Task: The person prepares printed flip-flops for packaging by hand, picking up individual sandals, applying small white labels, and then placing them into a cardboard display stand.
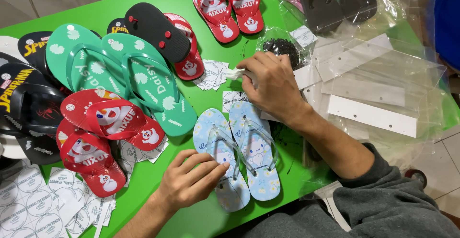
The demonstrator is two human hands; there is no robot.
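Observation:
A pair of light blue flip-flops (pixel 255 153) with clear straps lies side by side on the green table (pixel 158 180) in front of me. My left hand (pixel 188 180) rests its fingertips on the heel part of the left flip-flop. Just beyond the pair, my right hand (pixel 270 85) pinches a small white sticker at the edge of a sticker sheet (pixel 233 97). A small clear bag of black fasteners (pixel 280 46) lies right behind my right hand.
Green flip-flops (pixel 129 75), red pairs (pixel 103 132) (pixel 229 4) and black ones (pixel 28 99) cover the left and far side. Round white sticker sheets (pixel 33 204) lie at the near left. Clear plastic bags with white header cards (pixel 373 89) pile on the right.

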